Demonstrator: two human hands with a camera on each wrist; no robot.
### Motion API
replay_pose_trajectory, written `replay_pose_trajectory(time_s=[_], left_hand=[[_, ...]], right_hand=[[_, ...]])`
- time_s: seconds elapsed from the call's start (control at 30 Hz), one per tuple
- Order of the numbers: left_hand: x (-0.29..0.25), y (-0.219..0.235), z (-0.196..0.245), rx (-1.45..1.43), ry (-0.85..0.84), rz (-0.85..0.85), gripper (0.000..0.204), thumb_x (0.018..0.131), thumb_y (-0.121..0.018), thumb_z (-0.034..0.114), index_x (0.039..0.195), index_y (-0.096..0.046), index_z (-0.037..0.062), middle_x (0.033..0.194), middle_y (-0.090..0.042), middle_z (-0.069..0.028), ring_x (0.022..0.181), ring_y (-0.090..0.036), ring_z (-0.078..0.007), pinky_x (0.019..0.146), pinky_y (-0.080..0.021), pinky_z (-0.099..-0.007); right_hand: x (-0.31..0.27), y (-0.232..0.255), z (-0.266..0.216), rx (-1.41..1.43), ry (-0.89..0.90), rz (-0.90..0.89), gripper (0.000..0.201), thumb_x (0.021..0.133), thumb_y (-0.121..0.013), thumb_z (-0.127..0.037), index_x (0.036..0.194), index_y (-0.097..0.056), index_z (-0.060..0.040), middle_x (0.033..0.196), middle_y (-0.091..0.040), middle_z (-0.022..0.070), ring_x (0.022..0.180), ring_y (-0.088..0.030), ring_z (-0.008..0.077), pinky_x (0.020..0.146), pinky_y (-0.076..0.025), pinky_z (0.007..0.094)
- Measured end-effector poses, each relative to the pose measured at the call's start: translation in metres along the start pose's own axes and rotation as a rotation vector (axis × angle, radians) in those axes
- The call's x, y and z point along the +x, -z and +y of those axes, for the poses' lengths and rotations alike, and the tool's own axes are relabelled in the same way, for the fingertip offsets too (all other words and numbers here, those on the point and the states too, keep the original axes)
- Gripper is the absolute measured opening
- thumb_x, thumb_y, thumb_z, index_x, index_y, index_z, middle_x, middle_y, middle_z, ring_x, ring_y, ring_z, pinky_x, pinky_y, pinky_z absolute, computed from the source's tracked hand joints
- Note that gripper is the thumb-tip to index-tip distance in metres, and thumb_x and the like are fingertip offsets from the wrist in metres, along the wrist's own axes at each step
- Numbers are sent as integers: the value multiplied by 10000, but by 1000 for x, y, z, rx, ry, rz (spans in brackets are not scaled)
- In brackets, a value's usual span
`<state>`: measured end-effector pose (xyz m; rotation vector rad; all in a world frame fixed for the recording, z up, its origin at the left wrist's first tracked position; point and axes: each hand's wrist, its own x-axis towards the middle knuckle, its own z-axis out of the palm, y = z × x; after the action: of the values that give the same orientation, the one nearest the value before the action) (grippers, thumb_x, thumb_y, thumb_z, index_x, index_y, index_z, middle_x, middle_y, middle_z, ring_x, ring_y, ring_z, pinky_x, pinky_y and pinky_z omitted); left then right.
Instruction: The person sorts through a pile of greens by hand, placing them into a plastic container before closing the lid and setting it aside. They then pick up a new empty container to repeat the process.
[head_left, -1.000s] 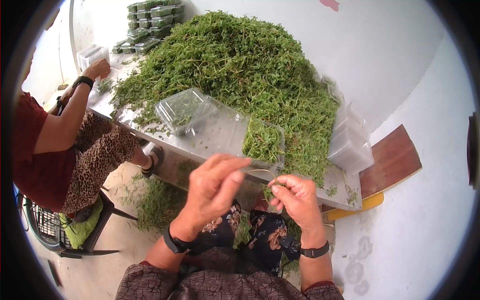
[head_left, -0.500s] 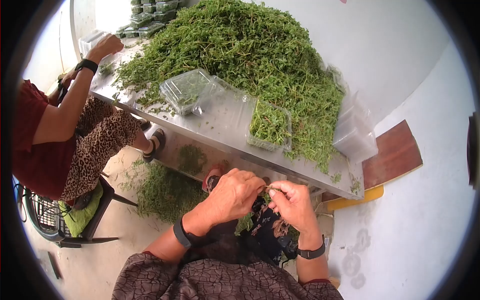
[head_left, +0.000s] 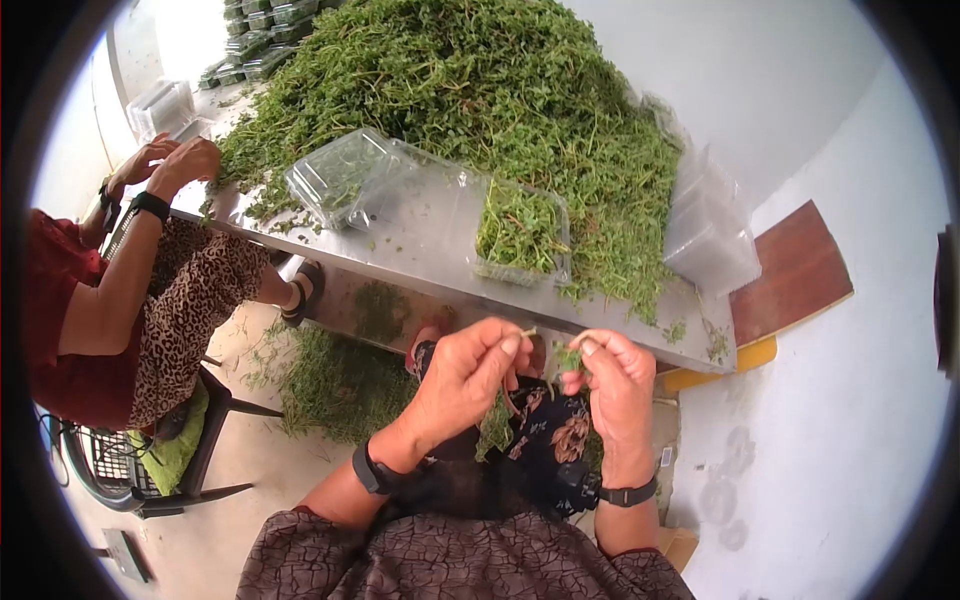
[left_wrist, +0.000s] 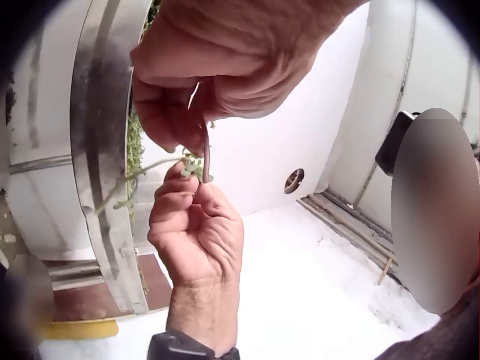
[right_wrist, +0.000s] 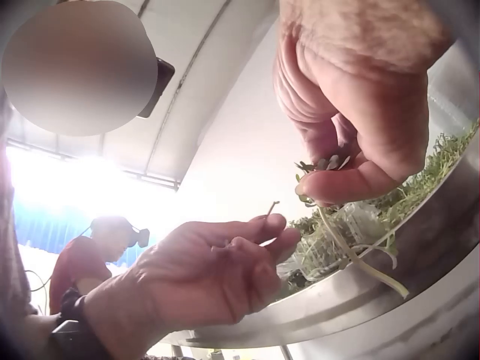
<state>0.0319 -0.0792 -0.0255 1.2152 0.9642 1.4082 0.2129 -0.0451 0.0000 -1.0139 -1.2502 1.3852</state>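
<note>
The left hand (head_left: 466, 380) pinched a stem (left_wrist: 206, 156); at its three o'clock in the head view, the right hand (head_left: 616, 388) pinched a leafy sprig (head_left: 569, 358), with a tub (head_left: 512, 272) of greens (head_left: 520, 228) at the sprig's eleven o'clock.

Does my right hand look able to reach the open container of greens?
Likely yes: nothing blocks your right hand from the container near the table edge, though that hand pinches a sprig.
</note>
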Motion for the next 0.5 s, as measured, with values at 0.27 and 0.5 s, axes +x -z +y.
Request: replay_pose_trajectory(time_s=[0.27, 0.5], left_hand=[[5, -10, -6, -288, 284, -112, 190, 1015, -496, 209, 1041, -583, 42, 939, -674, -52, 551, -582, -81, 518, -457, -205], [12, -7, -13, -173, 320, -174, 196, 983, -558, 204, 1023, -638, 30, 806, -627, 9, 603, -500, -40, 552, -430, -192]], right_hand=[[1, -2, 7, 69, 27, -68, 129, 926, -592, -58, 983, -637, 48, 808, -658, 65, 673, -651, 126, 602, -548, 247], [4, 9, -1, 40, 17, -87, 133, 909, -600, -33, 1013, -639, 39, 807, -662, 49, 669, -632, 103, 605, -535, 232]])
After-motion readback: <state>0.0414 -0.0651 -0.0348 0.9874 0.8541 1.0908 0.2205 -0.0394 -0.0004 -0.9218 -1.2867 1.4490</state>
